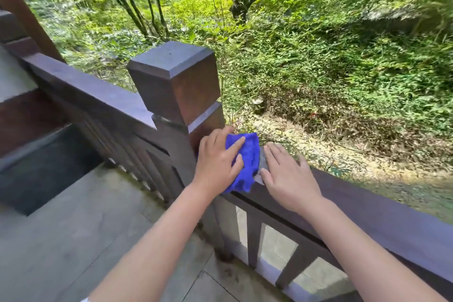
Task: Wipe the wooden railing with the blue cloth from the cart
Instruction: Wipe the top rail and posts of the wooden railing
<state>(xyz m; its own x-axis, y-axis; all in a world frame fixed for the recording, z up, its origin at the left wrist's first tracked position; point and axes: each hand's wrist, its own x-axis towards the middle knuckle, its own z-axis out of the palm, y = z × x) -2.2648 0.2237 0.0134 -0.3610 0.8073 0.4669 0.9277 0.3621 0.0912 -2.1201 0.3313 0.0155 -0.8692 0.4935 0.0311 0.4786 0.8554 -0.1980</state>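
The blue cloth (246,162) lies crumpled on the top rail of the dark wooden railing (382,213), right beside the square corner post (176,83). My left hand (218,158) presses down on the cloth's left part, fingers spread over it, with the fingertips near the post. My right hand (286,176) rests flat on the rail just to the right of the cloth, fingers straight and together, touching the cloth's edge. The cart is out of sight.
A second rail section (81,88) runs from the post toward the back left, with vertical balusters below. Grey stone paving (73,240) lies under my arms. Beyond the railing the ground drops to a slope of shrubs, trees and dry leaves.
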